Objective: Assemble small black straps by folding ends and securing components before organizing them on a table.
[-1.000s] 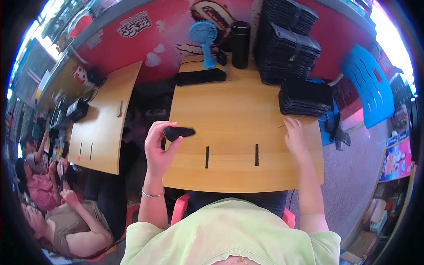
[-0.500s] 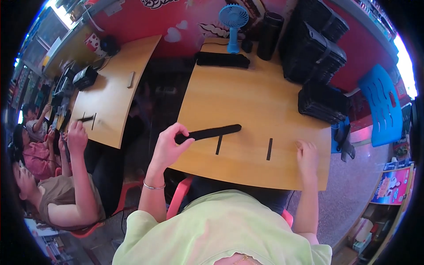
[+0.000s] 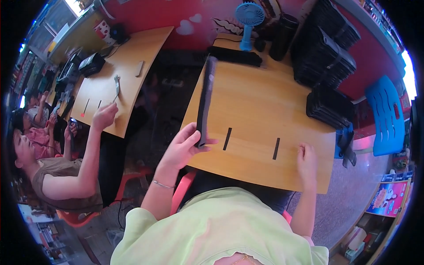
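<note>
My left hand (image 3: 183, 145) is closed on the lower end of a long black strip (image 3: 204, 104), which stands nearly upright over the table's left edge. The strip looks flat and padded, with a greyish patch near its blurred upper end; I cannot make out its exact kind. At the right side of the wooden table (image 3: 256, 97), my right hand (image 3: 307, 161) rests with its fingers curled in and nothing visible in them. Between the hands, two short dark marks, a left mark (image 3: 227, 139) and a right mark (image 3: 276, 149), lie on the tabletop.
Along the table's back are a black pouch (image 3: 235, 56), a blue fan (image 3: 249, 22) and a dark bottle (image 3: 283, 37). Bundled black stacks (image 3: 324, 57) and a smaller pile (image 3: 329, 105) stand at the right, near a blue chair (image 3: 383, 117). A co-worker (image 3: 70, 176) sits at the left table (image 3: 126, 84).
My left hand has swung the black strip from lying nearly level toward the right to nearly upright. My right hand's fingers have curled in. The co-worker's raised hand has shifted right and down.
</note>
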The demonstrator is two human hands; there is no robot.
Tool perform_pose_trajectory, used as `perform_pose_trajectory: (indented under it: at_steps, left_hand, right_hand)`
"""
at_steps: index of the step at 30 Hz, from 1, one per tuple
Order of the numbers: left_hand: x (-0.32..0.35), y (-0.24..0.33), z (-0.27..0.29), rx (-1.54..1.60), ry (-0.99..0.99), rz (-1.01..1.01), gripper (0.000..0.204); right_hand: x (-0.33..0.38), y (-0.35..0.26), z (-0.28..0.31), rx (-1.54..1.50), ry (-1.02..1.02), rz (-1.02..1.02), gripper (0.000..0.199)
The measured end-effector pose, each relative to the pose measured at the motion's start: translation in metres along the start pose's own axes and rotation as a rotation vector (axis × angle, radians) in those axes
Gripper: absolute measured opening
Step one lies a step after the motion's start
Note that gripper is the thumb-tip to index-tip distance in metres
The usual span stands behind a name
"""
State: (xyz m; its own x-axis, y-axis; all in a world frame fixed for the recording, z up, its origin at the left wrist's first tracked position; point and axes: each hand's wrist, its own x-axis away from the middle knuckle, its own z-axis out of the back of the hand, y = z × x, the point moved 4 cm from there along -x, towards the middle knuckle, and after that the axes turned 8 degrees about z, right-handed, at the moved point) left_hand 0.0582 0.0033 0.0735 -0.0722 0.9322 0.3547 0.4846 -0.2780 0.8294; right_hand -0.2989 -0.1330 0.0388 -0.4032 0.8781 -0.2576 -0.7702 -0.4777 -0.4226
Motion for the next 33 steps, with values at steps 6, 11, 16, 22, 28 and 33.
perform_pose_trajectory:
  at_steps: [6, 11, 16, 22, 28, 33]
  left_hand:
    - [-0.024, -0.032, -0.048, 0.497, -0.289, -0.055, 0.031]
    - [-0.025, -0.04, -0.081, 0.503, -0.272, -0.035, 0.031]
    - [-0.022, -0.038, -0.085, 0.496, -0.28, -0.07, 0.025]
    - [-0.015, -0.037, -0.086, 0.435, -0.188, -0.132, 0.02]
    - [-0.012, -0.037, -0.087, 0.406, -0.167, -0.154, 0.018]
    - [-0.012, -0.038, -0.086, 0.401, -0.136, -0.173, 0.016]
  right_hand:
    - [-0.018, -0.094, 0.036, -0.381, 0.042, 0.075, 0.01]
    - [-0.004, -0.161, 0.036, -0.544, -0.049, 0.215, 0.02]
    - [0.002, -0.173, 0.03, -0.554, 0.01, 0.347, 0.036]
    - [0.005, -0.176, 0.025, -0.485, -0.009, 0.313, 0.032]
    - [0.006, -0.172, 0.018, -0.486, 0.075, 0.287, 0.031]
    - [0.007, -0.174, 0.021, -0.454, 0.001, 0.295, 0.029]
